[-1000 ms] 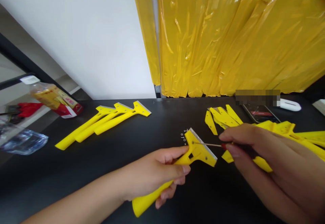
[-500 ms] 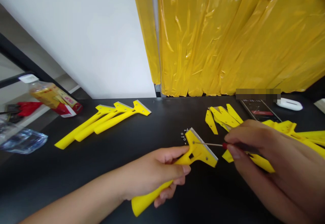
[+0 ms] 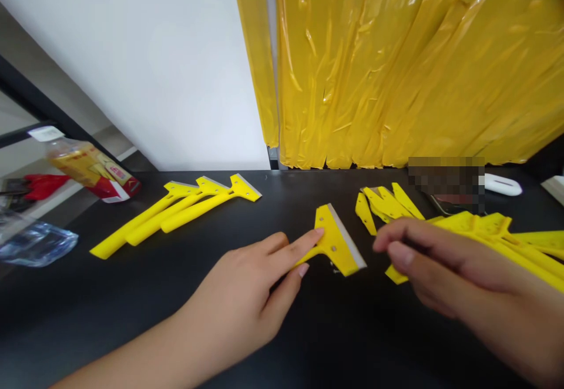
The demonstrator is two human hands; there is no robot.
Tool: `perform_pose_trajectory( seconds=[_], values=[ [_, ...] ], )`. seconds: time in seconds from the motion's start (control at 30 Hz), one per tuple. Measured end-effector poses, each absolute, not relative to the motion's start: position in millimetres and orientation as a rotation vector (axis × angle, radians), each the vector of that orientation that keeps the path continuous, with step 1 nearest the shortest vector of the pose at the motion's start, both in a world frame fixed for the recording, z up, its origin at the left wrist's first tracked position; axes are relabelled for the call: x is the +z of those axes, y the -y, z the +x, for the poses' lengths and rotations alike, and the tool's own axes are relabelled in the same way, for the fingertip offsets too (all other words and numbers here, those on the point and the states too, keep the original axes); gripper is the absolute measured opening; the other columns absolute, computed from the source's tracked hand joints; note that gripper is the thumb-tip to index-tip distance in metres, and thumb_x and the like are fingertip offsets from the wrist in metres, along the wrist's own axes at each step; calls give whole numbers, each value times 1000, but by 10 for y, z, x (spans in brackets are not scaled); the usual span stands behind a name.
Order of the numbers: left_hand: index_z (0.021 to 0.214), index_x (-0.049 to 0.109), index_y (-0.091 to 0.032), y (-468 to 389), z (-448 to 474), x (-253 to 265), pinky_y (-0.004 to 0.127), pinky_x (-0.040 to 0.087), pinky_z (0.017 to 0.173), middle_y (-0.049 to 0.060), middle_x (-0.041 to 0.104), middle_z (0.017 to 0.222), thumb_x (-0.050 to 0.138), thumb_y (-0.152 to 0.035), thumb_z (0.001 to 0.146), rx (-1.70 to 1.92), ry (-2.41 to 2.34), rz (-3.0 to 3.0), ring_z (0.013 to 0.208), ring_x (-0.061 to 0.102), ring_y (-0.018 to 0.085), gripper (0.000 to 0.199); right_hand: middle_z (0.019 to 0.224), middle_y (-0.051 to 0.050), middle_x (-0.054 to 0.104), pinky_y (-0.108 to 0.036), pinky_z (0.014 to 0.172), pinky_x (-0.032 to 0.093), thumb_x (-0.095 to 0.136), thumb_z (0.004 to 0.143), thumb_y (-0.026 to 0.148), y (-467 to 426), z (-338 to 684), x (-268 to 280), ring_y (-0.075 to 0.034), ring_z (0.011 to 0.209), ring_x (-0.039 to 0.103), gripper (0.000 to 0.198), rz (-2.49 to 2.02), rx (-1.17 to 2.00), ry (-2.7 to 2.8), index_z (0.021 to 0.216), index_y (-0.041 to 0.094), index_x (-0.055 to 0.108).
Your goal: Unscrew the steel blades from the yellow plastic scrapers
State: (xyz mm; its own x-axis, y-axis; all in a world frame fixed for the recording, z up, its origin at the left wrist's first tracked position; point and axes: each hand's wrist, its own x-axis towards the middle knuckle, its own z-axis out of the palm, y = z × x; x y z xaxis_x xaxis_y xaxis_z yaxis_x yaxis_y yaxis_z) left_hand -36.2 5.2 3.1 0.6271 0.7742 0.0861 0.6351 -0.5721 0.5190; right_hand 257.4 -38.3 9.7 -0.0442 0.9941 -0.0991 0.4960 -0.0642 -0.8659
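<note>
My left hand point(image 3: 268, 283) is closed around the handle of a yellow scraper point(image 3: 339, 245), with the index finger laid on its head. A metal blade strip runs along the head's far right edge, two fasteners show, and the hand covers most of the handle. Just right of the blade, apart from it, is my right hand point(image 3: 436, 271). Its fingers are curled, and whatever they hold is hidden. Beyond it lie several yellow scraper plates point(image 3: 388, 204) and several yellow scraper handles point(image 3: 480, 224). Small screws point(image 3: 335, 270) seem to lie by the held head.
Three yellow scrapers point(image 3: 198, 207) lie overlapping on the black table point(image 3: 132, 307) at left. A drink bottle point(image 3: 92, 166) and clear plastic point(image 3: 39, 242) are further left. Behind the plates are a phone point(image 3: 449, 204) and a white case point(image 3: 502, 184). Yellow film point(image 3: 374, 71) hangs behind.
The held scraper has been turned over, and my left hand's grip has shifted toward its head. My right hand has drawn off the scraper; the screwdriver it held is out of sight.
</note>
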Motion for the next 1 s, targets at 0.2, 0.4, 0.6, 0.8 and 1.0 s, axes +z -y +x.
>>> perform_pose_trajectory(
  seconds=[0.2,0.4,0.6,0.8,1.0],
  values=[
    [169,42,-19,-10,-350,-53,44,64,86,8,77,112,47,-31,115,377,-1241,2797,99,75,27,56,64,8,37,-27,47,19,68,96,68,197,2357,-83,-8,51,27,45,-1658,1591,1492,86,24,63],
    [161,54,-16,-34,-369,-54,46,66,88,10,80,117,49,-33,114,302,-1291,2780,103,77,28,50,63,9,30,-29,49,14,69,98,64,167,2372,-161,-8,53,24,42,-1561,1592,1456,87,24,62],
    [160,56,-20,-60,-354,-10,43,65,91,7,80,119,47,-36,115,327,-1268,2631,106,78,26,48,62,10,29,-28,49,15,74,89,76,141,2371,-125,-7,52,23,54,-1475,1707,1317,84,24,60],
    [163,53,-22,-45,-378,-3,41,64,90,8,80,119,47,-37,115,336,-1256,2586,105,78,26,51,63,10,31,-27,49,14,79,89,70,172,2371,-46,-7,53,19,52,-1374,1759,1231,83,22,58],
    [171,39,-38,-65,-389,-15,33,62,80,2,73,106,46,-29,115,337,-1216,2608,91,76,21,57,70,4,46,-27,53,27,77,86,75,91,2559,129,-11,59,35,52,-1593,1399,1427,87,23,67]
  ],
)
